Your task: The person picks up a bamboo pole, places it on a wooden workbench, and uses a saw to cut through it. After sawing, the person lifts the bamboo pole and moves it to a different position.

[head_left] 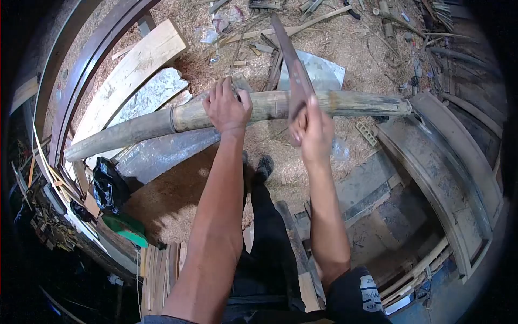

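A long bamboo pole point(145, 126) lies crosswise in front of me, its left end lower in the view than its right. My left hand point(228, 105) grips it from above near the middle, fingers curled over the far side. In my right hand point(313, 129) is the handle of a handsaw point(294, 62), largely covered by my fingers. The saw's blade points away from me and overlaps the bamboo to the right of my left hand, beside one of the pole's joints. Its narrow tip reaches over the littered ground beyond.
Curved wooden pieces point(135, 70) stand at the left, and a curved panelled frame point(431, 156) at the right. Sawdust and offcuts cover the ground point(345, 38). A black plastic bag point(108, 186) and a green object point(127, 229) are at lower left, and my shoe point(263, 167) shows below the pole.
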The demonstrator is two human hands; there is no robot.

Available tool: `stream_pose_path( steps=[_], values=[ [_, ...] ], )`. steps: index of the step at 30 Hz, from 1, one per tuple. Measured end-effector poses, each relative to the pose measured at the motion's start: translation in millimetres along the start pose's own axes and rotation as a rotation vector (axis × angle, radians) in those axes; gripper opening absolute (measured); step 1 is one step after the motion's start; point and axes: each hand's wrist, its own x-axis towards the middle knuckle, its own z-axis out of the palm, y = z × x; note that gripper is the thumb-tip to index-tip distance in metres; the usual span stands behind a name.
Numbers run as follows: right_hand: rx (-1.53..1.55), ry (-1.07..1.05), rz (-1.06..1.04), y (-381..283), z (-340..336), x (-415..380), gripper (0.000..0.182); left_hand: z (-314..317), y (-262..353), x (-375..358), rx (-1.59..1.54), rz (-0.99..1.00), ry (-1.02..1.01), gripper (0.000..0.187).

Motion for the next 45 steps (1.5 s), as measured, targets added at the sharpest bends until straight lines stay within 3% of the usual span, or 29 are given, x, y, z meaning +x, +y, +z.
stream_pose_path(
  steps=[1,6,12,15,18,20,21,23,27,33,39,43,45],
  values=[
    [-0.075,-0.018,-0.110,7.1,-9.0,-15.4,0.054,-0.4,1.5,2.3,-0.018,-0.027,-0.045,0.043],
    [-0.143,0.035,-0.170,54.5,-30.4,-88.1,0.050,-0.8,-2.4,-2.1,-0.026,0.001,-0.012,0.042],
    [-0.263,-0.070,-0.298,92.4,-26.4,-125.8,0.023,-0.5,-1.8,-0.7,-0.052,0.025,0.041,0.041],
    [-0.219,-0.022,-0.416,111.6,-25.4,-132.6,0.027,-1.7,-1.5,-3.5,-0.094,0.013,0.055,0.040],
    [-0.032,0.034,-0.354,146.8,-33.7,-126.4,0.036,-2.7,-3.5,-3.5,-0.095,0.027,0.075,0.037],
    [0.009,0.055,-0.380,159.0,-34.4,-125.4,0.042,-4.0,-9.0,-13.1,-0.230,0.305,0.137,0.036],
    [0.020,0.027,-0.404,167.3,-35.7,-123.2,0.042,-5.7,-12.5,-14.6,-0.231,0.316,0.163,0.036],
    [0.037,-0.012,-0.439,182.7,-34.9,-117.7,0.042,-8.4,-23.7,-21.6,-0.147,0.622,-0.028,0.038],
    [0.036,-0.045,-0.530,220.4,-41.6,-100.2,0.042,3.1,-34.6,-25.1,0.021,0.791,0.083,0.042],
    [0.093,-0.011,-0.755,241.6,-27.8,-81.3,0.042,10.1,-29.8,-34.7,0.031,0.719,0.187,0.040],
    [0.052,0.028,-0.806,285.6,-42.2,-90.4,0.045,12.7,-26.0,-35.8,-0.085,0.639,0.260,0.039],
    [-0.079,0.114,-0.914,317.1,-51.5,-119.6,0.047,9.9,-22.7,-36.3,-0.027,0.575,0.214,0.037],
    [-0.050,0.120,-0.911,308.0,-42.1,-93.7,0.049,8.6,-21.7,-36.8,-0.042,0.545,0.170,0.038]
  ],
)
